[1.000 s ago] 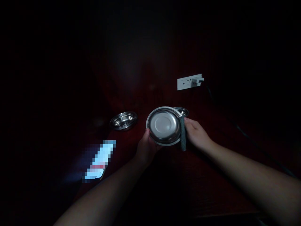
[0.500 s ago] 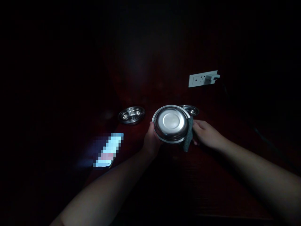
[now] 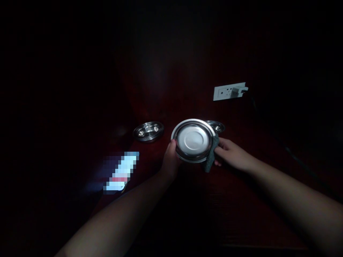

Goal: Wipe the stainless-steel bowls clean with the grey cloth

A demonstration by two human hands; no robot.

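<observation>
A round, shiny metal plate (image 3: 193,140) is held up with its underside facing me, above the dark red table. My left hand (image 3: 170,159) grips its left rim, the thumb on the near face and the other fingers hidden behind. A dark grey-green cloth (image 3: 211,155) lies folded over the plate's right rim. My right hand (image 3: 229,152) is closed on that cloth, pinching it against the edge. Behind the plate, a second metal dish (image 3: 217,126) is partly covered by it.
Left of the plate stands a stack of metal dishes (image 3: 148,132). Nearer to me lies a lit, blurred-out phone (image 3: 122,173). On the wall at the back right is a white socket panel (image 3: 227,91) with a plug in it; a dark cable (image 3: 300,159) runs along the right.
The plate has tilted slightly, and its shine has shifted. My right hand and the cloth have moved a little left and stay at the right rim. The view has shifted slightly.
</observation>
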